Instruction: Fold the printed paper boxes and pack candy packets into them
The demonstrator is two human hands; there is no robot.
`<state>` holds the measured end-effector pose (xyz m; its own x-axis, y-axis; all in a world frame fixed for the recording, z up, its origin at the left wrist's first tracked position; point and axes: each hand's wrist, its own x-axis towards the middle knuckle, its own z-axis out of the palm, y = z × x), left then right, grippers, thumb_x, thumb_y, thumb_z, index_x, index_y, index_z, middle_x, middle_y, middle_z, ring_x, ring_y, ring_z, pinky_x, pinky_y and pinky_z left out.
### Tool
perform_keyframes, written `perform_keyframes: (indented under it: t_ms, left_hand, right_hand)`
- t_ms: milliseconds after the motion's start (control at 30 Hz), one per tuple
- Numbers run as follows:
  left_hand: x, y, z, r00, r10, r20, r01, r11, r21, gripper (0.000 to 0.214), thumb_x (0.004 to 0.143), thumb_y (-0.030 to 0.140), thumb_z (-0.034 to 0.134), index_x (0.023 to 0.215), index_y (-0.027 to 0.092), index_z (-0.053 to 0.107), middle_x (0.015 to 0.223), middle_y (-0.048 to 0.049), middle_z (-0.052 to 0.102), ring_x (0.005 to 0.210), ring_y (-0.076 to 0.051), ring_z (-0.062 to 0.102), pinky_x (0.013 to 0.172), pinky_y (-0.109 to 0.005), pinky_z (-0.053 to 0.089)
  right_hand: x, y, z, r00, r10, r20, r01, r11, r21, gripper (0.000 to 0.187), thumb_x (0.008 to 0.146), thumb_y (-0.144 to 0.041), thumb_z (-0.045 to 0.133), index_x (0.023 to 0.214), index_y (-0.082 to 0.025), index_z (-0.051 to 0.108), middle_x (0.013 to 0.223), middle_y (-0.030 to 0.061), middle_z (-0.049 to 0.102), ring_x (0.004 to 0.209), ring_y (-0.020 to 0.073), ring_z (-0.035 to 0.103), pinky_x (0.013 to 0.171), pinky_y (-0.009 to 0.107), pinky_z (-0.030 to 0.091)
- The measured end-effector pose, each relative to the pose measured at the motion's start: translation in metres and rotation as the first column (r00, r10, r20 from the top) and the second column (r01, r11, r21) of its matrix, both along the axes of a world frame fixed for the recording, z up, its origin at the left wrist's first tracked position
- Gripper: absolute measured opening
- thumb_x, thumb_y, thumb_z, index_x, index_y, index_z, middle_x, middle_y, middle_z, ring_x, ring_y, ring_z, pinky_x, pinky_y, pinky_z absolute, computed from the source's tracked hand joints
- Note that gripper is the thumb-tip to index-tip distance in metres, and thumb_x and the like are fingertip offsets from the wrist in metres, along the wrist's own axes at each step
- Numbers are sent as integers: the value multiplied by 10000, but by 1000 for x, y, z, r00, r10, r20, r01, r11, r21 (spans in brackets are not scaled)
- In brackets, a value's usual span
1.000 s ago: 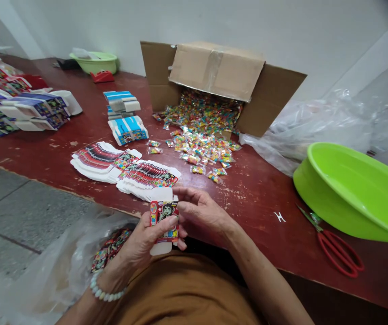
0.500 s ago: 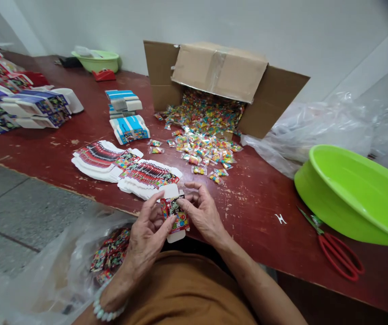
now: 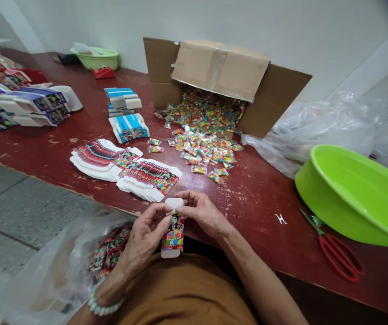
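My left hand (image 3: 144, 237) and my right hand (image 3: 202, 212) both pinch a small printed carton (image 3: 172, 231) over the near edge of the red table (image 3: 258, 198). The carton stands upright with a white flap at the top, where my fingertips meet, and another at the bottom. Just beyond it lie two fanned stacks of flat printed cartons (image 3: 149, 178). A cardboard box (image 3: 219, 83) on its side spills several small candy packets (image 3: 203, 149) onto the table.
A clear plastic bag (image 3: 88, 257) with printed cartons hangs at my left. A green basin (image 3: 359, 194) and red scissors (image 3: 339, 253) sit at the right, crumpled plastic behind them. Blue carton stacks (image 3: 126, 113), more cartons far left, a second green basin (image 3: 95, 58) at the back.
The carton has been turned from tilted to upright and lowered slightly. My fingers have moved to its top flap.
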<state>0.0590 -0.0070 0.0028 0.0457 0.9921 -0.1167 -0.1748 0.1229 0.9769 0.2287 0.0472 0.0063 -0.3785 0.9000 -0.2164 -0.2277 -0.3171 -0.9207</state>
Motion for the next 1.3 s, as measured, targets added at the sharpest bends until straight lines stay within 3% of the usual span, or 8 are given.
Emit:
perform_keyframes:
  t_ms: [167,367,533,733,867,1067,1200,1300]
  left_hand:
    - [4,-4,3,964,47,260,-8,989,-149,715,803,389,837,1384,300,431,1019,-37,769,791,-191,733,715,-288,580]
    - [5,-4,4,916,-59,397,241,871,-428,548,838,674,677,931,135,647,763,-83,736,515,-192,673,526,-309,565]
    - [11,0,1,935,-14,355,180,880,-440,597,861,731,591,1040,163,639,707,-45,719,433,-183,619,453,-319,548]
    - [11,2,-7,973,-71,221,131,953,-275,702,823,815,551,915,133,687,650,-55,699,442,-159,605,460,-264,507]
    - [7,2,-7,981,-78,180,118,968,-222,694,846,787,553,1026,130,690,628,-36,677,436,-150,588,453,-251,493]
    - [5,2,-6,957,-78,278,174,925,-338,750,856,768,562,1393,248,500,643,1,679,413,-176,583,412,-297,523]
    - [3,-8,-7,917,19,399,130,930,-343,682,790,568,802,1326,276,498,788,-19,744,614,-204,705,610,-322,592]
    - [-4,-25,-11,875,41,483,188,890,-416,594,741,421,887,1212,234,577,952,-87,782,874,-258,755,788,-348,589]
  right_hand:
    - [-6,-6,-2,999,-30,43,22,985,172,268,753,-413,831,806,-177,714,746,11,702,636,133,613,624,268,503]
    - [-3,-6,-3,957,-101,274,-61,849,524,209,867,-407,737,829,-203,751,840,38,681,789,166,625,711,291,497]
    - [-1,2,5,949,38,312,-130,952,277,188,845,-367,745,820,-184,708,783,14,698,674,134,603,629,259,468]
    - [-10,10,11,977,83,198,-102,991,88,192,771,-335,774,813,-164,696,727,8,692,592,120,592,583,252,464]
    - [-10,4,13,983,76,168,-110,973,204,182,802,-347,758,822,-171,716,825,33,722,703,150,642,678,282,507]
    - [-2,3,1,929,241,280,-336,867,368,181,933,-359,644,913,-198,724,1128,49,718,935,168,667,845,303,514]
    - [-9,41,-10,865,-8,502,-220,892,395,222,953,-378,614,951,-179,710,989,43,689,821,160,630,771,288,507]
    - [-21,74,-14,623,-295,725,-154,862,483,436,901,-340,701,1281,-142,616,1264,137,614,1063,232,624,921,359,503]
